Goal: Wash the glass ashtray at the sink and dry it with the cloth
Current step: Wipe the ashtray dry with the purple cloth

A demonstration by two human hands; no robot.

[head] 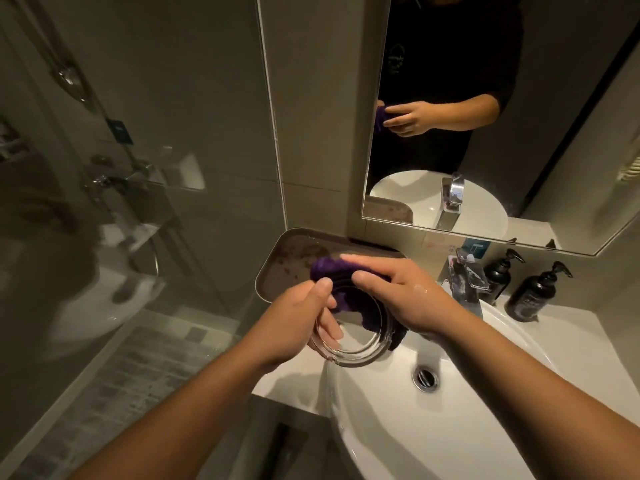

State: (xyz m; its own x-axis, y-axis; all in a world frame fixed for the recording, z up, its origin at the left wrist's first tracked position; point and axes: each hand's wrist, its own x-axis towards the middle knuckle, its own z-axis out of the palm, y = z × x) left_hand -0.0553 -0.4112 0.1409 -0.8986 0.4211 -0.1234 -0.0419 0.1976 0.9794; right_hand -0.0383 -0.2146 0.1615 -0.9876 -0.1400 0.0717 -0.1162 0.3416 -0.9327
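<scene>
Over sink (pixel 450 427): left hand (pixel 294 327) gripped glass ashtray (pixel 356 355) rim; right hand (pixel 401 296) fingers pinched purple cloth (pixel 343 299) into bowl; tilted.

Single head-worn camera, facing forward and down, close above both hands, sink (pixel 433 441) directly beneath them.

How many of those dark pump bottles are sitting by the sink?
2. One pump bottle stands just right of the faucet against the wall; the other bottle stands to its right, nearer the basin edge. Their tops also reflect in the mirror.
</scene>
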